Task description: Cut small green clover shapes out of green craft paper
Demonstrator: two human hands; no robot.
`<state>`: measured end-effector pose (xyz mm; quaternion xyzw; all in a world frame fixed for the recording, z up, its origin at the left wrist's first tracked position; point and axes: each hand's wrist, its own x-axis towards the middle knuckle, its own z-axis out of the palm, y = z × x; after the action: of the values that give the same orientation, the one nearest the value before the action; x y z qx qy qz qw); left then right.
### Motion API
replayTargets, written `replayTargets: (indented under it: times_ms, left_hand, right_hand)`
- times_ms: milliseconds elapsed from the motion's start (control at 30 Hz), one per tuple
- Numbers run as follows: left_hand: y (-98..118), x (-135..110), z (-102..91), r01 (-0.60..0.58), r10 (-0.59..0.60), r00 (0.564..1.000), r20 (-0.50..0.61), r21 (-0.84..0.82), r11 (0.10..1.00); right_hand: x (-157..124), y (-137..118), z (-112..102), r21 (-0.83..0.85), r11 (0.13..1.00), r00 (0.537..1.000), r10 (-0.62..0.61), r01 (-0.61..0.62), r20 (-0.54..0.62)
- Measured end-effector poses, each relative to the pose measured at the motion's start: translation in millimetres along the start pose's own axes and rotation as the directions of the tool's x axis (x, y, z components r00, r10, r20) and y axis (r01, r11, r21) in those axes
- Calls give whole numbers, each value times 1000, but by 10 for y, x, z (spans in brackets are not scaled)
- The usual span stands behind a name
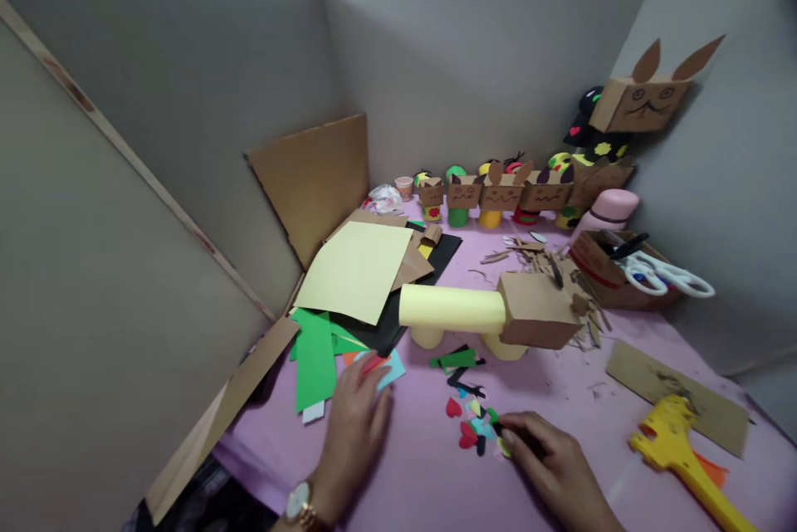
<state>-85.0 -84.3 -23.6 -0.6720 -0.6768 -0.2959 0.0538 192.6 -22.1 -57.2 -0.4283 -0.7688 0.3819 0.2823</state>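
My left hand, a watch on its wrist, lies with fingers stretched over a red paper piece and a light blue paper sheet. At the small pile of paper cutouts, my right hand has thumb and forefinger pressed together; whatever is between them is hidden. A red paper heart lies in that pile, among green, black, blue and yellow pieces. Behind it stands a figure with a pale yellow paper tube body, yellow legs and a brown cardboard box head. Green and black strips lie beside it.
Coloured sheets and green paper are stacked left. A yellow glue gun lies right, by a cardboard strip. Behind are cardboard scraps, a box with white scissors, a pink bottle and several box-headed figures. Grey partitions surround the table.
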Motion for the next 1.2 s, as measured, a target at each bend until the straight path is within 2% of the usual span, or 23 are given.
replayTargets:
  times_ms: [67,133,267,367,433,533,600,800,1033,1200]
  left_hand:
    - [-115,10,-47,29,-30,1000,5,47,998]
    - [-112,13,-23,-21,21,999,41,14,1000]
    - [196,17,182,-134,159,969,192,-138,981]
    - [438,56,344,-131,187,945,270,-212,968]
    - [512,97,411,-149,215,931,294,-230,962]
    - [515,146,452,-199,273,900,338,-237,951]
    - [485,156,460,-220,289,898,332,-228,948]
    - [418,146,486,-247,290,926,243,-195,949]
    - [492,246,489,-241,277,945,172,-202,949]
    - [452,274,476,-210,235,964,125,-188,959]
  right_hand:
    - [0,-64,-3,-31,999,1000,-26,26,-10]
    - [14,-125,-2,-67,996,998,-68,67,-16]
    - [57,-181,2,-135,989,997,-69,65,-25]
    - [69,-175,4,-108,994,998,-33,28,-46]
    - [73,-163,7,-68,998,998,-15,10,-64]
    - [98,-153,5,-15,1000,995,5,-7,-95]
    - [130,-154,-12,34,999,990,23,-18,-138]
    - [224,-143,-114,148,986,945,125,-83,-303]
    - [349,-33,-166,202,973,873,196,-115,-447]
    - [369,47,-165,170,980,889,166,-101,-426]
